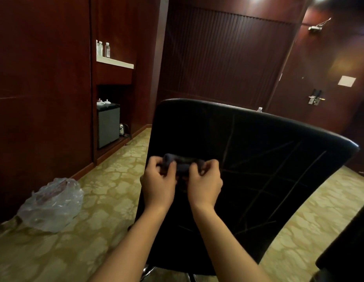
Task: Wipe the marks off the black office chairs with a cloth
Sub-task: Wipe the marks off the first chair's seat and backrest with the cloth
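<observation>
Both hands work a dark cloth [182,162] in front of the back of a black office chair [248,159]. The left hand [159,181] has its fingers curled round the cloth's left end, thumb pinching on top. The right hand [205,181] has its fingers curled and clamped on the right end. The cloth is bunched into a short roll stretched between the two hands, held at the left part of the backrest; cannot tell if it touches the chair surface.

The chair's backrest faces the person, tilted, with thin pale line marks [264,176] crossing its right half and lower part. The chrome base [148,270] shows just below the backrest at the bottom edge.

Patterned yellow carpet [107,190] covers the floor. A crumpled clear plastic bag [52,204] lies on the carpet at left, well apart from the chair. Dark red wood panelling surrounds the room. At left, a white shelf [116,62] carries water bottles [103,49]; below it sits a small dark fridge [108,125] with a kettle [122,129] just beside it. A door with a metal handle [315,98] stands at far right. Part of another dark chair [348,251] cuts in at the bottom right corner.
</observation>
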The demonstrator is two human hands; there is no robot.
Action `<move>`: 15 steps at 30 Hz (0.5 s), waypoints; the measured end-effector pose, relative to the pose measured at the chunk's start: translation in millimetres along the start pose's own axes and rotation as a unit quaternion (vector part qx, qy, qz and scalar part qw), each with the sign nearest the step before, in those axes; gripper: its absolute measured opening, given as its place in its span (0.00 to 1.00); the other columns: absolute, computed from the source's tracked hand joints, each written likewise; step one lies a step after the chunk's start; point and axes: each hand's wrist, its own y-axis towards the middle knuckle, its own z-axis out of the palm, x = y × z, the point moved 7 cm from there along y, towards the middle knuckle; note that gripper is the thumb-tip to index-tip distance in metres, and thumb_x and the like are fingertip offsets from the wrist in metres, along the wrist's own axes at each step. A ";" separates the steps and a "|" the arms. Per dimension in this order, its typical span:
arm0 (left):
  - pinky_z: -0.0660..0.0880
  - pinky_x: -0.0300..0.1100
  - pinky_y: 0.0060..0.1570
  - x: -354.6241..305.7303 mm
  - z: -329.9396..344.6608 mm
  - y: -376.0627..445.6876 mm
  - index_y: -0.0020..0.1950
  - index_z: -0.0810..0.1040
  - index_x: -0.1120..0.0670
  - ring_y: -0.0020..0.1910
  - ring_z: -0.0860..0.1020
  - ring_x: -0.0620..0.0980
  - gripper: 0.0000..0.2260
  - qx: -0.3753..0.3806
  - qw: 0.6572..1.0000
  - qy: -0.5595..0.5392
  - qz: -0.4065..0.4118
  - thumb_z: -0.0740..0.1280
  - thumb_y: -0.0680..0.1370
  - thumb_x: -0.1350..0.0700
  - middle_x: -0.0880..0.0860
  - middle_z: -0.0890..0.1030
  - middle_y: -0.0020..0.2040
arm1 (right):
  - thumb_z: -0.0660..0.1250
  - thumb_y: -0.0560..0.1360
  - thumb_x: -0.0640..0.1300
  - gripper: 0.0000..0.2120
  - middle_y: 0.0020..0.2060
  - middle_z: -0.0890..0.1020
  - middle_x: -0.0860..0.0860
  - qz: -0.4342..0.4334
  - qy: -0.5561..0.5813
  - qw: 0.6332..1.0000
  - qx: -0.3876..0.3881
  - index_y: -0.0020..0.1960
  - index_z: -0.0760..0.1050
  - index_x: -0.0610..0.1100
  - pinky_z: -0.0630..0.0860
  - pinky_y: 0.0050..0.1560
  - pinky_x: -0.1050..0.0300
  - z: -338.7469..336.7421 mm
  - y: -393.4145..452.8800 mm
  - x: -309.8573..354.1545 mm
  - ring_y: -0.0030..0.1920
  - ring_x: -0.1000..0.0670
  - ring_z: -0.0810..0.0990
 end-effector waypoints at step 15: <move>0.80 0.43 0.30 -99.6 16.4 28.4 0.48 0.77 0.55 0.34 0.84 0.49 0.05 0.030 0.993 -0.092 0.069 0.71 0.78 0.56 0.57 0.83 0.39 | 0.70 0.74 0.44 0.09 0.31 0.72 0.60 -0.207 0.040 0.974 -0.083 0.45 0.69 0.45 0.65 0.36 0.72 -42.6 31.1 91.4 0.33 0.63 0.74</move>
